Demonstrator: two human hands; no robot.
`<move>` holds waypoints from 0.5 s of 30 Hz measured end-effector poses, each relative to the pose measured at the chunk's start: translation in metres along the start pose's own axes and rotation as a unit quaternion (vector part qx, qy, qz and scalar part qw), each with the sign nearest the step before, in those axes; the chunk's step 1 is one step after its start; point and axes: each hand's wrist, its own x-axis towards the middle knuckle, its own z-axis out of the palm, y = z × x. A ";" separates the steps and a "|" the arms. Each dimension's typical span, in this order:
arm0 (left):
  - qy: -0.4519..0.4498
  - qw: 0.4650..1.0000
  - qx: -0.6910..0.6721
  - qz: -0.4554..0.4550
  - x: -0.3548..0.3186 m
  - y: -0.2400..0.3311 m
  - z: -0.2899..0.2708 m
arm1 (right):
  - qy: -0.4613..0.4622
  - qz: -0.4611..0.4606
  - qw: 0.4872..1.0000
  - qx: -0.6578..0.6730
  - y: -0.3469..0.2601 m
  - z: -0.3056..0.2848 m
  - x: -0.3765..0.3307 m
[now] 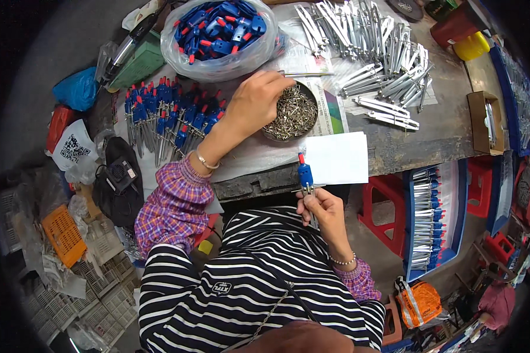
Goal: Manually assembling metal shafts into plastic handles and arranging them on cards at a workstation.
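My left hand (258, 101) reaches over a round bowl (313, 122) of small metal screws or rivets (294, 113). Its fingers are bent together at the bowl's far rim; what they hold, if anything, is hidden. A thin metal rod (312, 74) sticks out to the right beside those fingers; I cannot tell whether it is held. Close to my body, just off the table's front edge, my right hand (325, 210) grips a compass (305, 174) by its silver legs. Its blue head and red tip point up and away from me.
Blue-headed compasses (179, 115) lie piled left of the bowl. Behind stands a plastic bag (218, 72) of blue heads. Loose silver legs (388, 65) cover the back right. White paper (341, 159) lies by the front edge. A blue tray (459, 235) of compasses and red stools (383, 212) stand right.
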 end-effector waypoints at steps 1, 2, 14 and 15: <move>-0.012 1.000 0.017 0.002 0.000 -0.003 0.005 | 0.002 0.001 1.000 0.000 -0.001 0.000 0.000; -0.024 0.999 0.034 0.004 0.000 -0.005 0.008 | 0.002 0.001 1.000 -0.001 -0.001 0.001 0.000; -0.050 0.993 -0.074 0.076 -0.006 0.024 0.012 | 0.015 0.005 1.000 -0.004 -0.003 0.002 0.001; -0.052 0.994 -0.059 0.076 -0.008 0.024 0.017 | 0.016 0.002 1.000 -0.005 -0.002 0.001 0.000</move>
